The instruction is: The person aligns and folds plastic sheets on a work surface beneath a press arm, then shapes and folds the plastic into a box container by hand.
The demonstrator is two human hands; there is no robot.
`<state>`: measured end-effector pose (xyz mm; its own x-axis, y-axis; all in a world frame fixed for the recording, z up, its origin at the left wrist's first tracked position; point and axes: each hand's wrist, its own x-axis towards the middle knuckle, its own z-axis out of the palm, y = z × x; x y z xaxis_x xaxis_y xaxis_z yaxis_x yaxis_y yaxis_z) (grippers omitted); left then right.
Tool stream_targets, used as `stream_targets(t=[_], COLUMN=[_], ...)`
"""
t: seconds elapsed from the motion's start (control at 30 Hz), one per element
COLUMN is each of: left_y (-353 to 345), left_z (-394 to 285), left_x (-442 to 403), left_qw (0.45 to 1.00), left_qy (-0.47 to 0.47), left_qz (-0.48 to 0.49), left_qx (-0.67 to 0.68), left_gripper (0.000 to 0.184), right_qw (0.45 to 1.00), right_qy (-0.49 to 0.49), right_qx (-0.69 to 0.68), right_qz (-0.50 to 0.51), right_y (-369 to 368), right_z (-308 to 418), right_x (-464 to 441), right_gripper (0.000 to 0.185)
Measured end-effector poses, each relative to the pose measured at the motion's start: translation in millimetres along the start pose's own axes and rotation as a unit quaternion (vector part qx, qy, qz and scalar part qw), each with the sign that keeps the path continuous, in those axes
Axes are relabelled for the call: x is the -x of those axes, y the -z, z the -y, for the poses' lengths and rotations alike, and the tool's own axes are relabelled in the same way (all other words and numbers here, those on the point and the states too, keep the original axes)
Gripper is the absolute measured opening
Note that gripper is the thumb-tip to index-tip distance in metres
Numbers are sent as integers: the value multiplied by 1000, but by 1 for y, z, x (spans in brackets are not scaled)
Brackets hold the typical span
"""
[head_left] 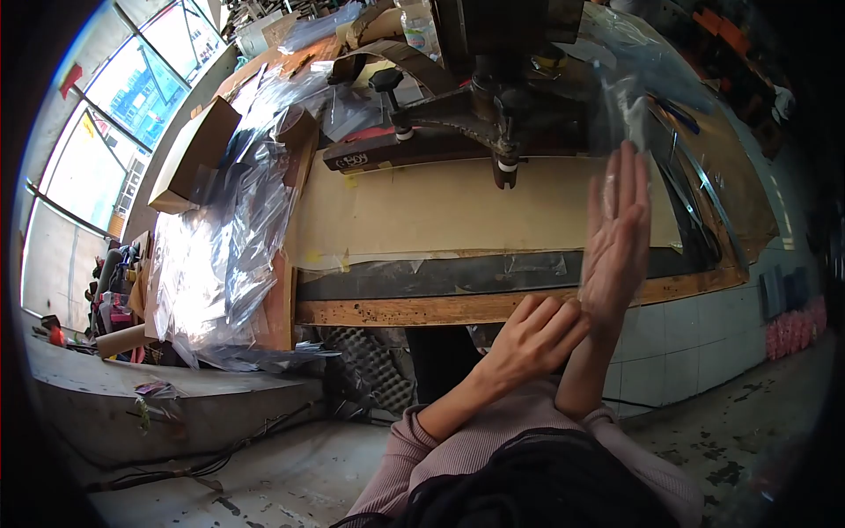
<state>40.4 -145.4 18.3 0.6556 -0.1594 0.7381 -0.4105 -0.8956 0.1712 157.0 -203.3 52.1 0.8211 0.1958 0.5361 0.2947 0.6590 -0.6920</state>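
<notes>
My right hand is raised at the right side of the work table, fingers stretched straight and held side by side. A clear plastic bag surrounds it and reaches up past the fingertips. At the right wrist, my left hand is closed, its fingers curled and seeming to pinch the lower edge of the bag. That pinched edge is mostly hidden by the fingers. Behind both hands lies a tan sheet on the table, below a dark metal press arm.
Shiny clear plastic bags are heaped on the left, beside an open cardboard box. A dark metal bar lies across the sheet's back edge. The wooden table edge runs in front of me. Pink bundles stand at far right.
</notes>
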Motion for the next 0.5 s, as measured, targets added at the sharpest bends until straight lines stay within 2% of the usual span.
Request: stream_targets(t=[0.1, 0.2, 0.3, 0.4, 0.5], left_y=[-6, -12, -12, -11, -14], left_z=[1, 2, 3, -1, -5], left_x=[-3, -2, -1, 2, 3], left_qw=[1000, 1000, 999, 999, 999], left_qy=[15, 8, 13, 16, 4], left_qz=[15, 20, 23, 17, 18], left_qx=[13, 15, 40, 43, 27], left_gripper=[21, 23, 23, 22, 21], right_qw=[998, 975, 962, 965, 989], right_qy=[16, 23, 61, 22, -19], right_qx=[64, 222, 266, 261, 139], right_qz=[17, 23, 31, -33, 55], right_y=[6, 2, 5, -7, 3], right_z=[1, 5, 4, 18, 4], right_x=[-9, -9, -9, -15, -20], right_gripper=[60, 58, 51, 47, 46])
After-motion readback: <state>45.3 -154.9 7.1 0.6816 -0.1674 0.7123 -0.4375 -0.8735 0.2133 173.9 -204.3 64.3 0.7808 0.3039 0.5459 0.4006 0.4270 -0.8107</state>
